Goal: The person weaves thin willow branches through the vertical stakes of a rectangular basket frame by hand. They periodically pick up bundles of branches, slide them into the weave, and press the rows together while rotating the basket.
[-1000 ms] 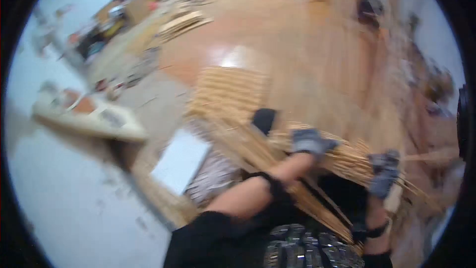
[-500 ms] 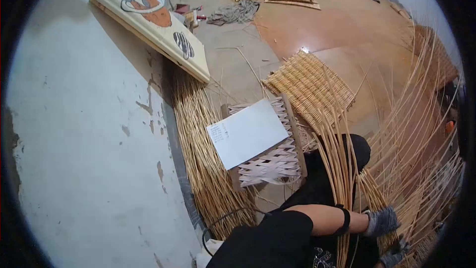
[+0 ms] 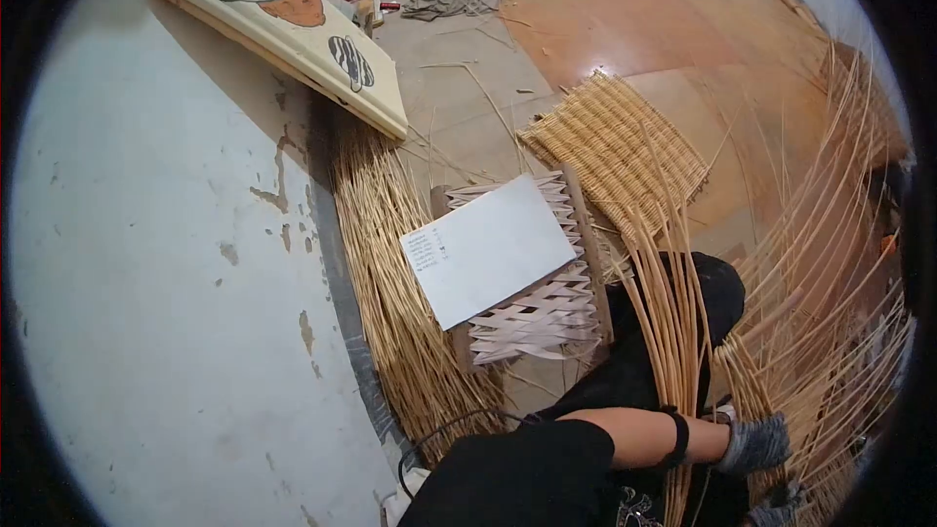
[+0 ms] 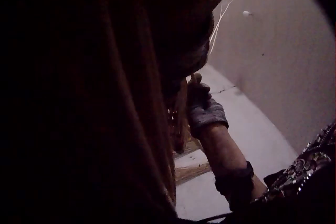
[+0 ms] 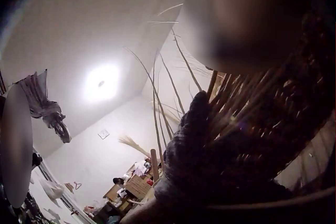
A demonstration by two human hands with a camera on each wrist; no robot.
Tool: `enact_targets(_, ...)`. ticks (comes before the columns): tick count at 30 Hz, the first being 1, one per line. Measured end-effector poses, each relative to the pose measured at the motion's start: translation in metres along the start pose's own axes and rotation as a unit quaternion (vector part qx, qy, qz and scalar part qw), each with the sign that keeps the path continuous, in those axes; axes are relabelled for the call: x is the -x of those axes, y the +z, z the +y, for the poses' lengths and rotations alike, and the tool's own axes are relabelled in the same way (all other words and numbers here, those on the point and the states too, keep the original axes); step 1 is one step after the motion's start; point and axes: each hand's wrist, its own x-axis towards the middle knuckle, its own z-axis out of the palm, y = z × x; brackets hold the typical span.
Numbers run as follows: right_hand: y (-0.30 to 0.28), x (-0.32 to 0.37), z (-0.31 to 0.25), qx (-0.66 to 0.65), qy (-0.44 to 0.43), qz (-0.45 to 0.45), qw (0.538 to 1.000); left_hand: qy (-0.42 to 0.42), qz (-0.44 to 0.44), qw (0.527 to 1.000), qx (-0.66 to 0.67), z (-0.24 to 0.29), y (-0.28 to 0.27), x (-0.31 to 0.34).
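Note:
At the lower right of the head view, my left hand (image 3: 759, 444), in a grey knit glove, grips a wicker piece (image 3: 744, 381) with rods in rows. My right hand (image 3: 778, 507), gloved alike, holds the same piece lower down, mostly cut off by the frame's dark edge. Long thin rods (image 3: 839, 283) fan out from it to the right. In the left wrist view, a gloved hand (image 4: 207, 112) has its fingers curled at the edge of the dark work. A gloved hand (image 5: 184, 153) lies against the rods in the right wrist view.
A bundle of upright rods (image 3: 673, 332) stands by my left forearm. Before me, a written sheet (image 3: 493, 254) lies on a strap-woven stool (image 3: 537, 327). Loose rods (image 3: 390, 283) line the wall. A finished wicker panel (image 3: 625, 151) lies on the floor, below a painted board (image 3: 293, 34).
The head view has swung from the blurred wide room to the stool and wall on the left. In the last half second, both hands stay at the wicker piece with only slight movement.

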Motion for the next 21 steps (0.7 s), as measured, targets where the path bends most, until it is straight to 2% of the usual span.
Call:
enact_targets(1, -0.001, 0.000, 0.002, 0.008, -0.007, 0.003, 1.000, -0.007, -0.010, 1.000, -0.001, 0.001, 0.002, -0.001)
enact_targets(4, -0.002, 0.000, 0.006, 0.023, -0.026, 0.008, 0.999, 0.017, 0.036, 0.999, -0.022, -0.001, 0.006, 0.002)
enact_targets(7, -0.003, 0.000, 0.004, 0.036, -0.027, -0.003, 0.999, 0.006, -0.068, 0.997, 0.026, -0.002, -0.004, -0.003)
enact_targets(12, -0.003, 0.002, -0.001, 0.053, -0.037, -0.012, 0.998, 0.003, -0.068, 0.998, 0.003, 0.005, -0.023, -0.001)
enact_targets(16, -0.004, 0.000, -0.001, 0.065, -0.056, -0.018, 0.996, 0.013, -0.058, 0.998, -0.020, 0.003, -0.014, -0.003)
enact_targets(19, -0.004, 0.001, -0.007, 0.076, -0.095, -0.025, 0.992, -0.012, -0.075, 0.997, -0.004, 0.004, -0.011, -0.003)
enact_targets(21, -0.008, 0.002, -0.012, 0.163, -0.145, -0.050, 0.975, -0.010, -0.068, 0.998, 0.005, 0.003, -0.011, -0.003)
